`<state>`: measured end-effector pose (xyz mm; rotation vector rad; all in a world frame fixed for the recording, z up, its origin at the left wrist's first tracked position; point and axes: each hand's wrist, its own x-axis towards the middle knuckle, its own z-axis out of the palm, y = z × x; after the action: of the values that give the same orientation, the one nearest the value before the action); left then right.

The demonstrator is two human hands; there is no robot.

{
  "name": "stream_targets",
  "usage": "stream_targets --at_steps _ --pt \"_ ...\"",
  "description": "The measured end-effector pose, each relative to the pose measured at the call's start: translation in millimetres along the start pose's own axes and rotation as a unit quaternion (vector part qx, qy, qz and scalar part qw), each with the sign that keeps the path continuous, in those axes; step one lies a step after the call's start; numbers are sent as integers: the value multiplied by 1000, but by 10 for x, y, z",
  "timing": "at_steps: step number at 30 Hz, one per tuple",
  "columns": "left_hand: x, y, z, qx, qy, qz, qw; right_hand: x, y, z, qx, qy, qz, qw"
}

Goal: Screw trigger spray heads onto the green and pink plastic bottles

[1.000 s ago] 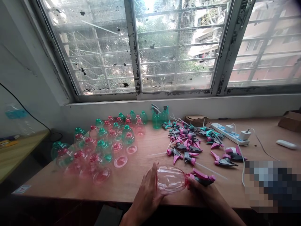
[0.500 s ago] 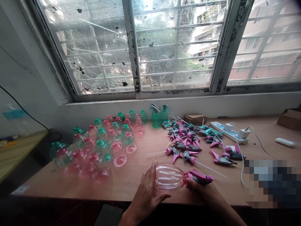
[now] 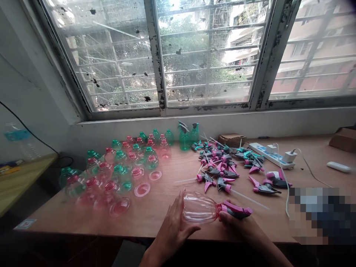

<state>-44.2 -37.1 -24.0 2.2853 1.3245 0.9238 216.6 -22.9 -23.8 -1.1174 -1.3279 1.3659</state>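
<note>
A clear pink spray bottle lies sideways between my hands, above the front edge of the table. My left hand cups its base, with the fingers long against the bottom and the thumb held out below. At the neck, my right hand is closed on the collar under the pink and dark grey trigger head. The fingers on its far side are hidden. Just beyond the bottle lies a loose trigger sprayer with its thin tube pointing right.
Several open pink and green bottles stand on the left of the table. A heap of trigger sprayers lies right of centre. Two green spray bottles stand behind. A power strip with white cables sits at the right.
The spray bottle and both hands have shifted very slightly up and left. The grip looks the same, and the things on the table have stayed put.
</note>
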Motion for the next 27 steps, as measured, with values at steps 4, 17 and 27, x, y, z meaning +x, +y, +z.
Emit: stream_targets --at_steps 4,17,27 --pt "-3 -30 16 -15 4 -10 1000 13 35 -15 8 -4 12 1000" --pt "13 31 -25 -36 2 -16 999 27 27 -35 0 -5 5 1000" --pt "21 27 -61 -28 -18 -23 999 39 83 -41 43 0 8 999"
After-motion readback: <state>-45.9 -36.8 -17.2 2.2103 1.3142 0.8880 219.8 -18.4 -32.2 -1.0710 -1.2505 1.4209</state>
